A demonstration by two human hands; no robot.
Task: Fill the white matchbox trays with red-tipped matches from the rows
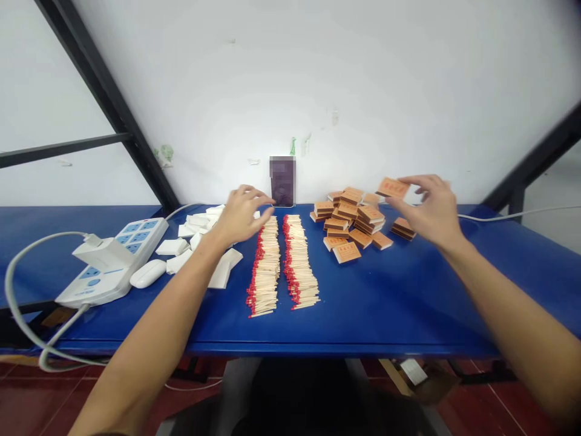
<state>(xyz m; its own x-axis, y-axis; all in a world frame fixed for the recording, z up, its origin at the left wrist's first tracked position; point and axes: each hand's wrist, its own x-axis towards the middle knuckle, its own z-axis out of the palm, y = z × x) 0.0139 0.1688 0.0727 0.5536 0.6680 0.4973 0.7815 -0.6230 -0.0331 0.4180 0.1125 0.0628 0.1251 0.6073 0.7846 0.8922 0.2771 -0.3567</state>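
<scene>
My right hand (433, 209) pinches an orange-brown matchbox (393, 187) between thumb and fingers, raised above the table beside a heap of similar matchboxes (347, 210). My left hand (240, 215) hovers over the far end of the left row of matches (265, 260), thumb and fingers apart, with nothing visible in it. A second row of matches (299, 260) lies parallel to it; the red heads point left in both. Small white box pieces (171, 247) are scattered around and beneath my left hand, partly hidden by the hand and forearm.
A white power strip (145, 229) with a plugged-in charger (106, 254) and looping cable is at the left, next to a rounded white case (148, 274). A dark phone-like device (283, 181) leans on the back wall. Black frame bars (109, 91) flank the blue table (385, 303).
</scene>
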